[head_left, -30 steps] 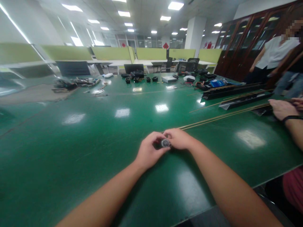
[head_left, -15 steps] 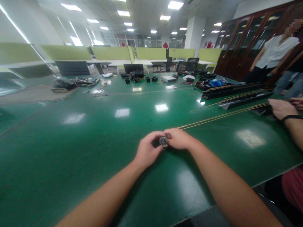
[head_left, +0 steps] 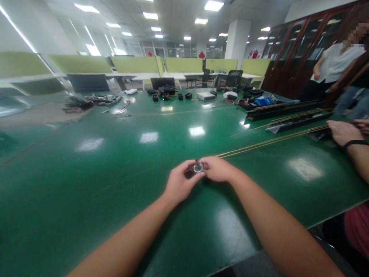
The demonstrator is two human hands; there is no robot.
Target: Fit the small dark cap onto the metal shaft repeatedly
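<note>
A small round metal part [head_left: 198, 167] with a short stub on top sits between my two hands, just above the green table [head_left: 121, 161]. My left hand [head_left: 180, 184] is closed, its fingertips pinching the part from the left. My right hand [head_left: 217, 168] is closed too and grips the part from the right. Both forearms reach in from the near edge. Whatever lies under the part is hidden by my fingers.
Thin brass-coloured rods [head_left: 268, 141] run from my hands to the right, toward black trays [head_left: 288, 115]. Another person's hand with a black wristband [head_left: 344, 132] rests at the right edge. Small black parts and boxes [head_left: 184, 95] lie at the far end. People stand by wooden cabinets [head_left: 294, 50].
The metal part has turned between my fingers, from its round face toward me to standing with the stub up. Both hands have crept slightly away from me.
</note>
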